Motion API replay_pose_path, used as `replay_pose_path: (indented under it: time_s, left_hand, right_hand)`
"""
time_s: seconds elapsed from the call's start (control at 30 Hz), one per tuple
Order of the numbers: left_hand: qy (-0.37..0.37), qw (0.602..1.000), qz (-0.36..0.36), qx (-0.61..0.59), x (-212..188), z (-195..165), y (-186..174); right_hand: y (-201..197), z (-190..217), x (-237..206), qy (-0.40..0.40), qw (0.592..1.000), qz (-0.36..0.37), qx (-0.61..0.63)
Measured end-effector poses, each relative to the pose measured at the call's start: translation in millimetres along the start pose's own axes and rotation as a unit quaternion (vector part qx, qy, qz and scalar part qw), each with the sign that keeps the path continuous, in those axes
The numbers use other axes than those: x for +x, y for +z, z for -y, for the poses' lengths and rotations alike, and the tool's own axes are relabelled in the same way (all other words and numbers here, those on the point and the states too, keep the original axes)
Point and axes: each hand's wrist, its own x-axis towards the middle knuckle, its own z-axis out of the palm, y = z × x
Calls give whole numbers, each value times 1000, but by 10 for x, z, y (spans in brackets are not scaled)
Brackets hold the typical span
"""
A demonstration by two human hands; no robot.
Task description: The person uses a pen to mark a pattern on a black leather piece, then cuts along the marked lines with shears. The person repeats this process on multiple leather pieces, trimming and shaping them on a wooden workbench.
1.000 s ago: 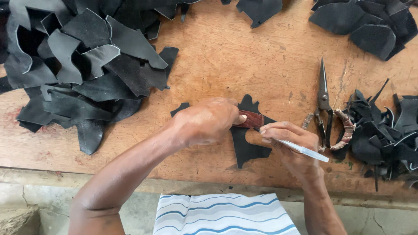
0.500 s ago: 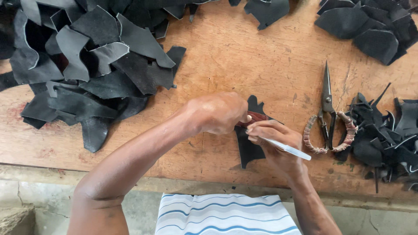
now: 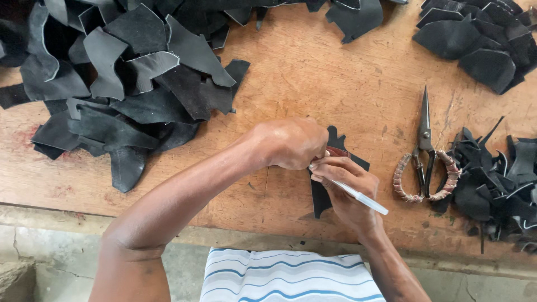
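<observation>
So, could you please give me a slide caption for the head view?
Left hand pins a black leather piece to the wooden bench while right hand holds a white pen.

Most of the black piece (image 3: 321, 196) is covered by the left hand (image 3: 291, 144) and right hand (image 3: 344, 187). The pen (image 3: 358, 196) tip is hidden under the fingers. A reddish template (image 3: 337, 151) is barely seen. Leather piles (image 3: 128, 84) are cut by the top and left edges; scraps (image 3: 503, 179) by the right edge.

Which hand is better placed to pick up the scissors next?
Right, probably. The right hand lies nearest the steel scissors with wrapped handles, though it holds a white pen. The left hand presses the black leather piece.
</observation>
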Motion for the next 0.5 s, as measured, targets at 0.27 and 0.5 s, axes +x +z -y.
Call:
replay_pose_path:
  time_s: [0.27,0.5]
  left_hand:
    - [31,999,-12,-5,28,55,19]
    - [59,997,-47,-3,106,140,88]
  right_hand:
    - [18,15,-10,-9,999,-11,-44]
    - [-351,-81,-130,29,998,-1,-49]
